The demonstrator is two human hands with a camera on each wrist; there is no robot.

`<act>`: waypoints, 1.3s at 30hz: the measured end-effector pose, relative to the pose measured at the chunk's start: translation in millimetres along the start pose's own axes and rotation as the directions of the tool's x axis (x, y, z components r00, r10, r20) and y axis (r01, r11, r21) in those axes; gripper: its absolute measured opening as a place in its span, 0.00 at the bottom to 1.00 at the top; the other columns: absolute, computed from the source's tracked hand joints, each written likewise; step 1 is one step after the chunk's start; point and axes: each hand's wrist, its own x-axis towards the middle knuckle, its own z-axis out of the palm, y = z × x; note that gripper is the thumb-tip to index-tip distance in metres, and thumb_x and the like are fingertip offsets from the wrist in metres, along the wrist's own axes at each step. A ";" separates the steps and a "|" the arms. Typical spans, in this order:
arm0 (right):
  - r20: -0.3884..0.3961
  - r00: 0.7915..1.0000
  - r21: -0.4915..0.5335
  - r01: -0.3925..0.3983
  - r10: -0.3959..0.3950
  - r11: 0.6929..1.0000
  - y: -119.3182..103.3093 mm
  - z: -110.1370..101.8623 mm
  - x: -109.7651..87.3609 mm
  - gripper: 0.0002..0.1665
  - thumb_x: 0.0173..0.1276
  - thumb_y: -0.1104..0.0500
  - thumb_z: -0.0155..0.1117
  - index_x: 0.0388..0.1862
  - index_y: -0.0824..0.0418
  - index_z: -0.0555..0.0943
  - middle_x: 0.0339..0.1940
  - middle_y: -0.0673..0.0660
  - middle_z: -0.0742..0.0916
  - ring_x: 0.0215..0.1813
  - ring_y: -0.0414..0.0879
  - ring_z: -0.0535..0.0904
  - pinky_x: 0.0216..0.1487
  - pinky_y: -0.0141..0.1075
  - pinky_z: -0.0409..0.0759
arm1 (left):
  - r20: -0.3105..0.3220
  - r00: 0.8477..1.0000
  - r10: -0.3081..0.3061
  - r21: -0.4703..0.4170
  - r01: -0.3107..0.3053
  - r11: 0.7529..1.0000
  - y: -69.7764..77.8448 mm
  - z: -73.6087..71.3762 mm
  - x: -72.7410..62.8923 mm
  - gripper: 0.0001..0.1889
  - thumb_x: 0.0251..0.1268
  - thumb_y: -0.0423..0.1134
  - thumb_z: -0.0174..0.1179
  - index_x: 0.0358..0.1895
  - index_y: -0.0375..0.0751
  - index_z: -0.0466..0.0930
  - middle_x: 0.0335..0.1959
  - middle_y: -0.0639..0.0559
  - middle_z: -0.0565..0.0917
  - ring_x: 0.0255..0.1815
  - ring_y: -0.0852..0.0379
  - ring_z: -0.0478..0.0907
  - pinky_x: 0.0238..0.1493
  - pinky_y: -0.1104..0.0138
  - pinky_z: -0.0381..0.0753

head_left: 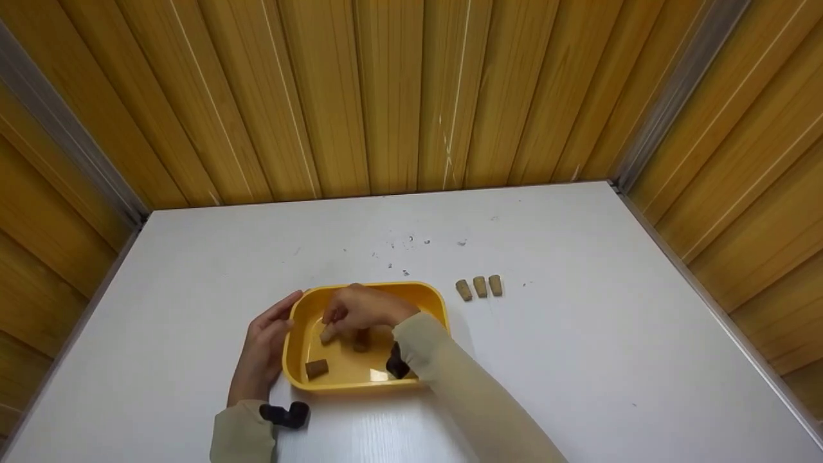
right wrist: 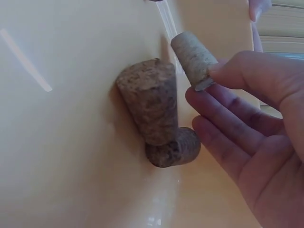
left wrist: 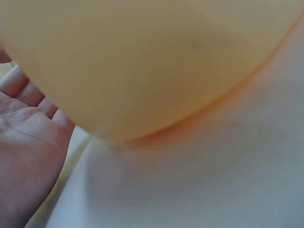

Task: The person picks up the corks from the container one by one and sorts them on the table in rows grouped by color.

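Observation:
My right hand reaches into a yellow plastic tray. Between thumb and fingertips it pinches a pale tapered cork stopper, low over the tray floor. Close by in the right wrist view are two darker corks, a larger one overlapping a smaller one. Another brown cork lies near the tray's front left corner. My left hand rests against the tray's left side with fingers extended along the outer wall. In the left wrist view its palm shows, while the fingertips are partly hidden.
Three pale corks lie in a row on the white table, right of the tray. Small dark marks dot the tabletop behind it. Wood-patterned panels close off the back and both sides.

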 end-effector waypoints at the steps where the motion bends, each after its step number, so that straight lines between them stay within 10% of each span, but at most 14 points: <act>1: 0.005 1.000 0.013 0.002 -0.002 1.000 0.1 -1.0 -0.7 0.10 0.61 0.55 0.69 0.37 0.59 0.86 0.29 0.58 0.87 0.22 0.54 0.81 0.25 0.37 0.83 | 0.001 1.000 0.000 -0.002 0.000 1.000 0.2 0.1 0.0 0.28 0.64 0.22 0.40 0.69 0.29 0.62 0.62 0.54 0.78 0.65 0.59 0.73 0.64 0.67 0.74; 14: -0.043 0.999 -0.140 0.022 -0.029 0.990 -1.4 -22.6 -12.7 0.16 0.64 0.56 0.66 0.50 0.60 0.85 0.45 0.50 0.87 0.40 0.36 0.81 0.46 0.26 0.81 | -0.001 1.000 -0.020 0.065 0.020 0.998 1.5 -0.7 -0.9 0.28 0.64 0.23 0.40 0.70 0.35 0.64 0.67 0.53 0.72 0.67 0.60 0.70 0.66 0.68 0.72; 39: -0.141 0.980 -0.188 0.112 -0.140 0.976 6.9 -54.0 -50.6 0.16 0.70 0.62 0.56 0.52 0.62 0.84 0.50 0.55 0.87 0.49 0.43 0.82 0.52 0.32 0.81 | 0.034 0.998 0.049 0.007 -0.050 0.999 -0.4 -1.6 -0.4 0.27 0.65 0.22 0.43 0.69 0.27 0.61 0.62 0.53 0.78 0.65 0.57 0.73 0.64 0.65 0.73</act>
